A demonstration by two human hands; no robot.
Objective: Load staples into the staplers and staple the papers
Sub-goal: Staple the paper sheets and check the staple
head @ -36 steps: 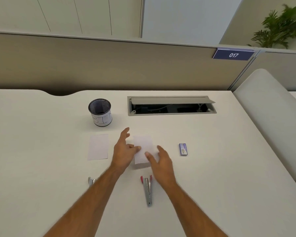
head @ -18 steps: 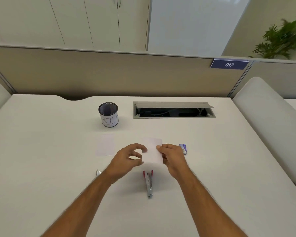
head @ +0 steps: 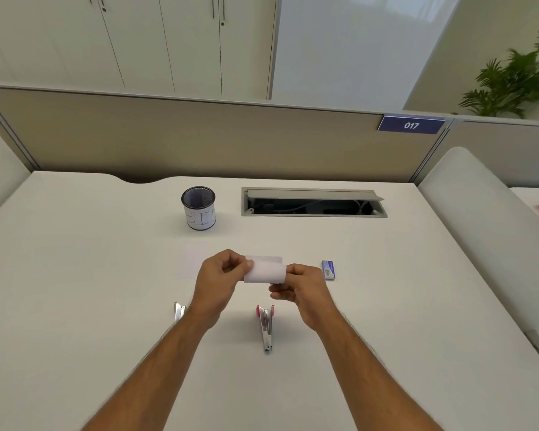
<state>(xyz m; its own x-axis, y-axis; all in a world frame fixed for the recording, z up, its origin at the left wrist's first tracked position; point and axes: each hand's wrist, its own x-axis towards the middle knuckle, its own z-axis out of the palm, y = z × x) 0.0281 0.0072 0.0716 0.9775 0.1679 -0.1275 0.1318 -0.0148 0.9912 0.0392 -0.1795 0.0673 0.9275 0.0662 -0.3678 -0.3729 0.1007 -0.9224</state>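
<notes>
A white office desk (head: 75, 275) is seen from above, closed at the back by a beige partition (head: 199, 141) on which a dark blue plate (head: 410, 125) reading "017" is fixed. Behind the partition, pale cabinet doors (head: 137, 42) and a green plant (head: 514, 85) are visible. Set into the desk's far side is a grey cable hatch (head: 313, 202) with its lid raised. To the left of it a black mesh cup (head: 199, 207) stands upright, wrapped in a white label with hand-drawn letters that appear to read "BIN", though the last letter is partly turned away.

Above the middle of the desk a small white paper (head: 264, 270) is held between both hands and folded over on itself. Its left edge is pinched by the left hand (head: 219, 283) between thumb and fingers — its right edge is gripped by the right hand (head: 302, 290) in the same way. A second white sheet (head: 191, 264) lies flat on the desk, partly hidden behind the left hand.

A small blue-and-white staple box (head: 328, 270) rests on the desk just beside the right hand; its print is too small to be read. Nearer the person, a pink-and-metal stapler (head: 265, 326) lies between the two forearms. Another metal stapler (head: 179, 311) lies to the left — mostly covered by the left wrist.
</notes>
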